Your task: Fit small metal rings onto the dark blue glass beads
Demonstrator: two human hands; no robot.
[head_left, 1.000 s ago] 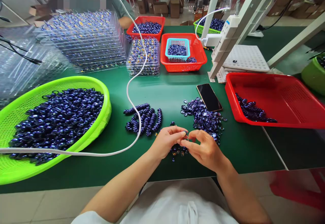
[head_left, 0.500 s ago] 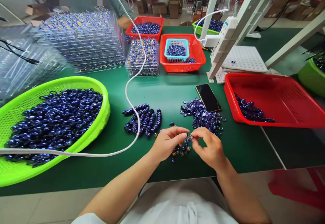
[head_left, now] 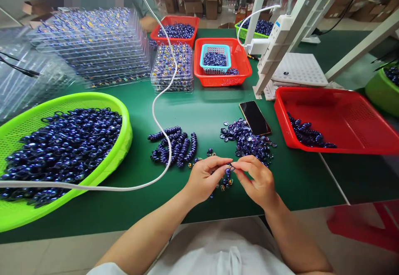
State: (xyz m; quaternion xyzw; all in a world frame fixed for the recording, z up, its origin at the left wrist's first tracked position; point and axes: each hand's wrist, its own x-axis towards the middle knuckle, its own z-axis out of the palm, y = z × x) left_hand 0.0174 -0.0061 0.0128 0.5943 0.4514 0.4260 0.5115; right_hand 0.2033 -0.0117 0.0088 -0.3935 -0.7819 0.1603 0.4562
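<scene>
My left hand [head_left: 202, 178] and my right hand [head_left: 256, 179] meet fingertip to fingertip over the green table. Pinched between them is a small shiny dark-blue part [head_left: 228, 170], mostly covered by the fingers. Below it lie a few loose blue parts with gold-coloured bits [head_left: 223, 187]. A heap of round dark-blue caps [head_left: 249, 138] spreads just beyond my right hand. Left of my left hand, ridged dark-blue rows of stacked parts [head_left: 179, 146] lie side by side.
A black phone [head_left: 255, 118] touches the cap heap. A green basket [head_left: 126, 138] of blue parts stands left, a red tray [head_left: 352, 119] right. A white cable [head_left: 155, 117] crosses the view. Behind are clear stacked trays [head_left: 106, 55], a red basket [head_left: 246, 73] and another person's arm [head_left: 149, 22].
My fingertips have drawn closer together around the small blue part, with the right hand shifting slightly left. The whole view has moved a little; other things stay in place.
</scene>
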